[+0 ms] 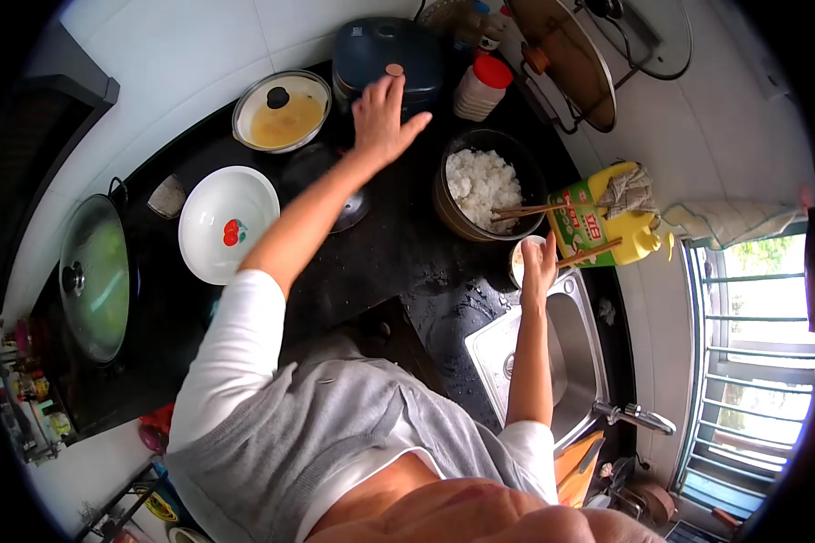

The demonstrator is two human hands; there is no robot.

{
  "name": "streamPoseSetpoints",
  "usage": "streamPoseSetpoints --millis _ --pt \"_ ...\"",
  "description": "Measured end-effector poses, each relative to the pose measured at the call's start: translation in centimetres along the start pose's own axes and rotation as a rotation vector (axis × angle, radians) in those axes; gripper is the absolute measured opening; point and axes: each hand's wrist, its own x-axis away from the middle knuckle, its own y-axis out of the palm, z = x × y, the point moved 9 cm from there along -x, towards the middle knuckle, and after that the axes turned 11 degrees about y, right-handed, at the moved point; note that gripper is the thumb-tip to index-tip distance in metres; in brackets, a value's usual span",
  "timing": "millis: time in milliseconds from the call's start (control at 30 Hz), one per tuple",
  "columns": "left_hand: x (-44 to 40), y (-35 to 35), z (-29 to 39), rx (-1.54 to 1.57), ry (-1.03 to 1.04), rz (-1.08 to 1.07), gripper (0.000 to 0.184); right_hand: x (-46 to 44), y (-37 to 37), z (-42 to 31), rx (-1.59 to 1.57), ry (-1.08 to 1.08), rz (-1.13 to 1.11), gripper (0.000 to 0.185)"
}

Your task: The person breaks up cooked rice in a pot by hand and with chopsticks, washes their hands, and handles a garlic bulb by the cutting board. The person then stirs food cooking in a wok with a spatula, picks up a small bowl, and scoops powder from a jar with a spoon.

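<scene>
My left hand [385, 127] reaches over the counter with its fingers apart and holds nothing. Its fingertips are at the round button on the front of a dark rice cooker [358, 50]; whether they press it I cannot tell. My right hand [539, 267] is at the side of a small bowl [517, 261], gripping it, though the hand hides much of the bowl. A wooden chopstick [593, 252] sticks out to the right beside that hand. Just beyond, a dark pot [441, 195] holds white rice [484, 185], with more chopsticks [525, 212] across its rim.
A yellow detergent jug [598, 222] stands right of the pot, above the steel sink [584, 353]. Further left are a white bowl [213, 208], a glass-lidded dish [285, 118] and a lidded wok [100, 290]. A red-capped jar [480, 90] stands near the cooker.
</scene>
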Motion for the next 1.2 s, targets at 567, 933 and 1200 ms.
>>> streamPoseSetpoints --millis 567,933,1200 --pt "-9.1 -0.8 -5.7 -0.298 0.325 -0.249 0.06 14.3 -6.6 11.1 -0.012 0.446 -0.144 0.04" --pt "-18.4 -6.6 -9.2 -0.422 0.062 0.154 0.042 13.6 -3.9 10.5 -0.011 0.42 -0.225 0.033" --pt "-4.7 -8.5 5.7 0.528 0.207 0.025 0.042 -1.5 -6.1 -0.9 -0.268 0.164 -0.002 0.042"
